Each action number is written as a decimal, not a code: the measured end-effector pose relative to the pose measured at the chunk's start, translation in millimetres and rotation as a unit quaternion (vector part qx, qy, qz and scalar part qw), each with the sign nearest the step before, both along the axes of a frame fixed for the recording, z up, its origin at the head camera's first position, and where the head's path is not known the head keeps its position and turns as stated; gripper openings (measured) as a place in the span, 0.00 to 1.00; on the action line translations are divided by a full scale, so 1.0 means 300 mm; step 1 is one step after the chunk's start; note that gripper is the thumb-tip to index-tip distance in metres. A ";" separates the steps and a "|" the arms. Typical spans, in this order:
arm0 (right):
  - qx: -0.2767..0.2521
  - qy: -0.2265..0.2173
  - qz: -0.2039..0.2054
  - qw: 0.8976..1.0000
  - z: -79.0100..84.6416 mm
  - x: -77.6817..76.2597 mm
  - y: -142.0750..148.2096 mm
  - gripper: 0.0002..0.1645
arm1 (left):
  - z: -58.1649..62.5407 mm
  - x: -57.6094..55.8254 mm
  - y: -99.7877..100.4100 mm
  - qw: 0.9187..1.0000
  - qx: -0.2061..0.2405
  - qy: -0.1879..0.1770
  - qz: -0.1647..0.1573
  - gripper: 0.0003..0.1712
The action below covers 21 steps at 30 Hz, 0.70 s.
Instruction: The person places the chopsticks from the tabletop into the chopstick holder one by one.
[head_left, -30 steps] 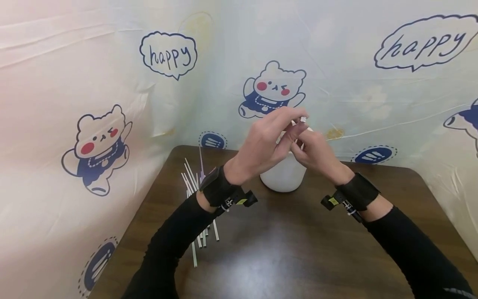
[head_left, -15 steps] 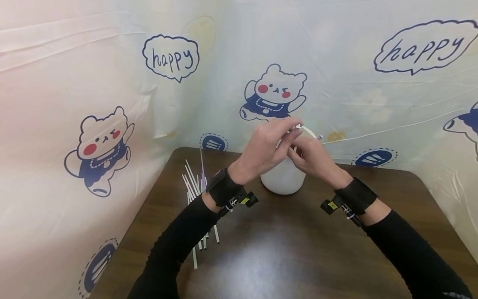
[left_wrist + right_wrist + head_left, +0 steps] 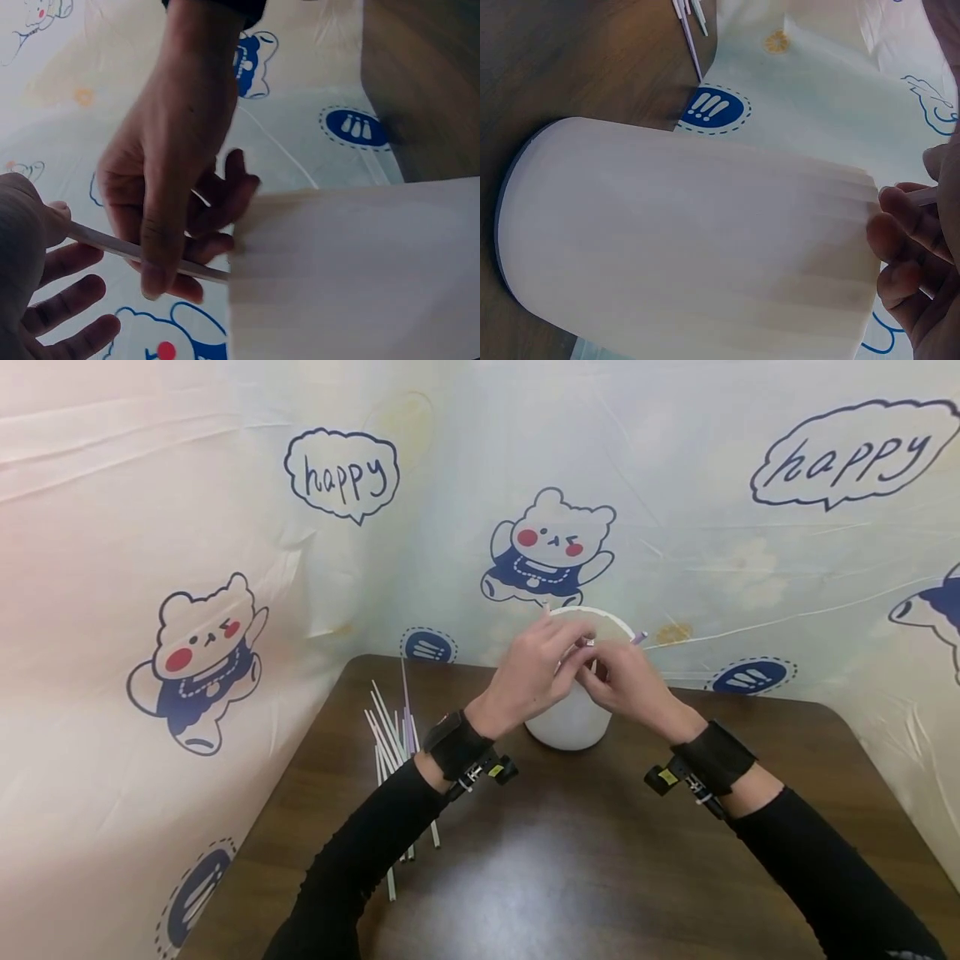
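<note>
Left wrist view: left hand (image 3: 528, 668), right hand (image 3: 633, 678), both pinching one stick (image 3: 106, 241); pot (image 3: 570, 725), near tabletop's (image 3: 540, 852) far edge.

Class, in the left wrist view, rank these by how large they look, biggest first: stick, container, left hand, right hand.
1. Container
2. Right hand
3. Left hand, cut off by the frame, so this ranks only its visible part
4. Stick
</note>
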State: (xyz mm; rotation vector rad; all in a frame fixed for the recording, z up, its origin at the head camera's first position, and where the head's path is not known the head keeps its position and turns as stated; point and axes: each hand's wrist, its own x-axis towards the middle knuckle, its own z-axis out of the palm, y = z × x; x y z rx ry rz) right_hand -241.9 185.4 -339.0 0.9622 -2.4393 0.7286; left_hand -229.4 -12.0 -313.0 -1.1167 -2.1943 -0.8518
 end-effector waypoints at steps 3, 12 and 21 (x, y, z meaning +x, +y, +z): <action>0.003 0.002 0.003 1.000 -0.003 0.000 0.000 0.07 | -0.023 -0.011 0.001 1.000 -0.015 -0.012 0.019 0.11; 0.012 -0.025 0.004 1.000 -0.018 0.001 0.018 0.19 | -0.092 -0.053 0.018 0.996 -0.051 -0.040 0.064 0.10; 0.051 -0.092 -0.026 0.994 -0.012 0.018 0.033 0.24 | -0.120 -0.065 0.048 0.993 -0.059 -0.053 0.091 0.10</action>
